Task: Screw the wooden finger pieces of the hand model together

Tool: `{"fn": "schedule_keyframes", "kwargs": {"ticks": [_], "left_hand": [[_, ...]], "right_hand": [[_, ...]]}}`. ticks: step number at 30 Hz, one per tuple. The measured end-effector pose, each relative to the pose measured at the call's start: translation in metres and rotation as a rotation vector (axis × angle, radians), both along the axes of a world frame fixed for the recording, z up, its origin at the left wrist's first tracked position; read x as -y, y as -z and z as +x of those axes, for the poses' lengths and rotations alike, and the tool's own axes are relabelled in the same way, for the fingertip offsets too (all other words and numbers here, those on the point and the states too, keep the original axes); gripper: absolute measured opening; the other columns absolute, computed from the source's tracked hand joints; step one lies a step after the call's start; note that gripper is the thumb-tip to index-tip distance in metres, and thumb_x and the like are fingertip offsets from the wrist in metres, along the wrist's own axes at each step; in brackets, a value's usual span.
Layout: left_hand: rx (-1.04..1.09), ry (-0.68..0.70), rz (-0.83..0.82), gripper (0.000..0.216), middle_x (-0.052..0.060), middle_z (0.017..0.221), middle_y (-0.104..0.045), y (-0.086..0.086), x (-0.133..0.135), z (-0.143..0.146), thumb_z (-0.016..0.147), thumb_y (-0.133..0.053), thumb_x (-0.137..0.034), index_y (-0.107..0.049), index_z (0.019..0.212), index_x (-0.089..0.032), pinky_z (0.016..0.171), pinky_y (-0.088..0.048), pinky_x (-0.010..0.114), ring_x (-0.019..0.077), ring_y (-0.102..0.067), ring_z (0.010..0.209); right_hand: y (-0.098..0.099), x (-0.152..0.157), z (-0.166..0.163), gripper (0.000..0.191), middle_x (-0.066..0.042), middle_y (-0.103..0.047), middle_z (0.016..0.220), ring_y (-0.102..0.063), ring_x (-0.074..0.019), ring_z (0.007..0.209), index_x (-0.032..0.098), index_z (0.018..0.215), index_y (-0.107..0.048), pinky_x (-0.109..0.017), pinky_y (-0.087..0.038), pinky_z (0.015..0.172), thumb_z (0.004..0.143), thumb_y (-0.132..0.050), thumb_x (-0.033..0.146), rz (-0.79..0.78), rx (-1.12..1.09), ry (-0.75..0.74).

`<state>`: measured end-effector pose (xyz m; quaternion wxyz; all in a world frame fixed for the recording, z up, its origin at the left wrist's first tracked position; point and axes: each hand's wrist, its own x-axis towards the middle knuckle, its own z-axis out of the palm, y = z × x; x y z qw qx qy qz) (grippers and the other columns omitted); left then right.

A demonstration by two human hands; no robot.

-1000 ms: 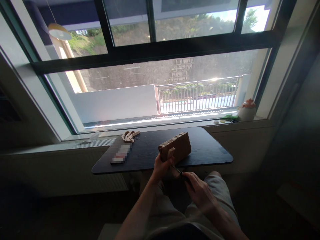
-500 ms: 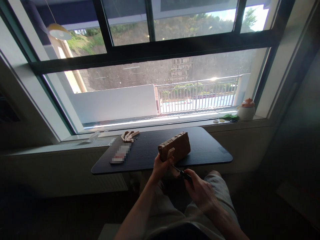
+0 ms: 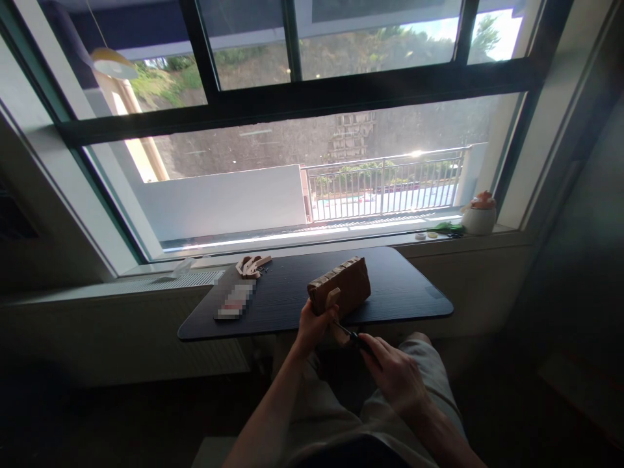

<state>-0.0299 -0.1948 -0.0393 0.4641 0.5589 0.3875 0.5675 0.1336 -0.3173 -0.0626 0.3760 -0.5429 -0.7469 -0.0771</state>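
A brown box-shaped object (image 3: 351, 287) with a woven-looking pale top edge stands tilted at the table's front edge. My left hand (image 3: 314, 326) is closed round a light wooden piece (image 3: 333, 298) and presses it against the near side of the box. My right hand (image 3: 392, 367) grips the black handle of a screwdriver (image 3: 358, 340). Its thin metal shaft points up and left to the wooden piece beside my left fingers. The tip is hidden there, so I cannot tell what it touches.
The dark table (image 3: 287, 299) carries several light wooden pieces (image 3: 251, 266) with small screws beside them, and a blurred-out flat phone-like object (image 3: 235, 299). Behind it are a radiator (image 3: 190, 278) and a window sill with a white pot (image 3: 479, 220). My knees are under the near edge.
My right hand has turned slightly round the screwdriver's handle, its fingers shifting. The left hand, wooden piece and box stay nearly where they were.
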Motion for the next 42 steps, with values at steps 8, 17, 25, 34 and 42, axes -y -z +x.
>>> {"fn": "schedule_keyframes", "kwargs": {"ticks": [8, 17, 25, 34, 42], "left_hand": [[0.020, 0.000, 0.007, 0.043, 0.002, 0.077, -0.067, 0.004, -0.002, 0.000, 0.058, -0.078, -0.034, -0.064, 0.093, -0.013, 0.059, -0.048, 0.024, 0.0147, -0.061, 0.066], [-0.013, 0.016, 0.022, 0.042, 0.004, 0.080, -0.067, 0.006, -0.004, -0.001, 0.062, -0.077, -0.034, -0.062, 0.094, -0.012, 0.060, -0.048, 0.024, 0.0147, -0.061, 0.068], [-0.013, -0.014, 0.029, 0.043, 0.004, 0.078, -0.067, 0.005, -0.004, -0.001, 0.059, -0.079, -0.035, -0.063, 0.092, -0.012, 0.060, -0.048, 0.025, 0.0158, -0.061, 0.068], [0.017, -0.006, 0.010, 0.042, 0.003, 0.076, -0.066, 0.002, -0.002, 0.001, 0.059, -0.079, -0.034, -0.063, 0.091, -0.011, 0.057, -0.047, 0.023, 0.0140, -0.060, 0.065], [-0.007, -0.019, 0.002, 0.044, 0.004, 0.079, -0.068, 0.001, -0.002, -0.001, 0.057, -0.079, -0.034, -0.065, 0.093, -0.012, 0.060, -0.048, 0.024, 0.0158, -0.061, 0.068]], "right_hand": [[-0.007, 0.000, -0.004, 0.030, -0.004, -0.063, 0.090, -0.062, -0.0129, 0.072, 0.020, 0.119, -0.054, -0.024, -0.043, 0.060, 0.093, -0.040, 0.025, 0.039, 0.089, 0.033], [-0.010, 0.000, -0.005, 0.031, -0.005, -0.063, 0.090, -0.062, -0.0133, 0.077, 0.019, 0.117, -0.056, -0.024, -0.046, 0.068, 0.095, -0.034, 0.022, 0.024, 0.058, -0.060], [-0.004, -0.001, -0.003, 0.031, -0.002, -0.065, 0.096, -0.065, -0.0123, 0.074, 0.023, 0.118, -0.055, -0.022, -0.047, 0.060, 0.095, -0.036, 0.028, -0.020, -0.035, 0.020], [-0.006, -0.001, -0.005, 0.030, -0.005, -0.062, 0.099, -0.063, -0.0146, 0.079, 0.018, 0.116, -0.049, -0.025, -0.047, 0.065, 0.089, -0.037, 0.014, 0.023, 0.029, -0.004], [-0.002, 0.000, 0.000, 0.026, -0.003, -0.066, 0.100, -0.064, -0.0145, 0.084, 0.019, 0.117, -0.050, -0.026, -0.047, 0.071, 0.094, -0.039, 0.020, 0.020, 0.006, -0.028]]}}
